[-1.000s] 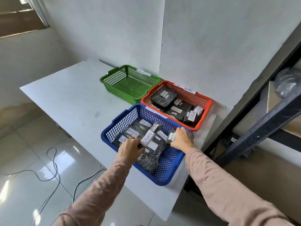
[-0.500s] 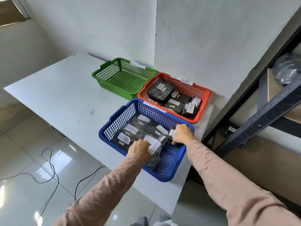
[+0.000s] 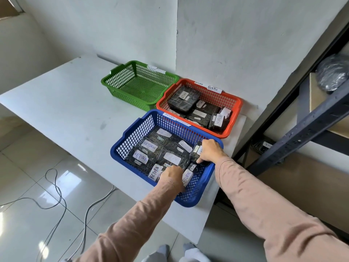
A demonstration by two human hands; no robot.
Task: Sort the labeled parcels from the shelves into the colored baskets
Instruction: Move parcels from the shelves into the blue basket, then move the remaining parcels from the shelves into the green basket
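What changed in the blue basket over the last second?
The left hand drew a RETURN parcel from mid-basket toward the near rim of the blue basket; its fingers are hidden. The right hand kept gripping the small parcel at the right wall. The green basket and orange basket look unchanged.

My left hand (image 3: 171, 174) and right hand (image 3: 208, 151) sit inside the blue basket (image 3: 136, 137), mesh walls all round, parcels (image 3: 170, 146) packed beneath. The orange basket (image 3: 217, 97) sits tight behind; the shelf frame (image 3: 306, 131) stands near on my right. Bare table (image 3: 66, 110) lies open leftward
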